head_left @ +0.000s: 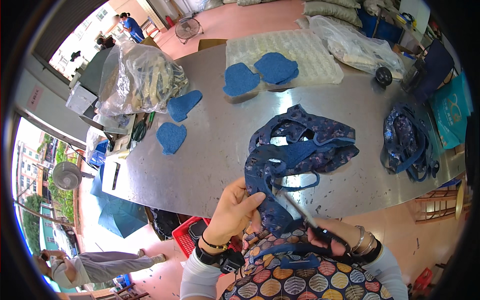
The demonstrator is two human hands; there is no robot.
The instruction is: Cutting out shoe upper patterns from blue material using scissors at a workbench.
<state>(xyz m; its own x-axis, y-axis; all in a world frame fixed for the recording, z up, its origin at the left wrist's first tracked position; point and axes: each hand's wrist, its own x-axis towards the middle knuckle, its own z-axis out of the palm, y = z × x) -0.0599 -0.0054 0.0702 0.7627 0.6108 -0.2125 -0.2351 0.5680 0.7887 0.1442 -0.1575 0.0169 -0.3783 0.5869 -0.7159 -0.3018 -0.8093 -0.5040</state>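
Note:
My left hand (232, 212) pinches a dark blue floral-patterned fabric piece (257, 167) with blue edging, thumb on top. The piece spreads from the metal table down over its near edge toward my lap. In my right hand (337, 240) is a pair of scissors (299, 206) with dark handles, its blades angled up and left against the fabric beside a narrow blue strip. How far the blades are apart cannot be made out. A blue strip of cloth (300, 261) lies across my leaf-patterned apron (285, 285).
Several fuzzy blue cutouts (241, 80) lie on the metal table (215, 145) and a pale textured sheet (305, 57). A plastic bag of pale pieces (145, 80) stands far left, with green-handled scissors (151, 119) nearby. More floral fabric (405, 140) is at right. A person (75, 270) is at lower left.

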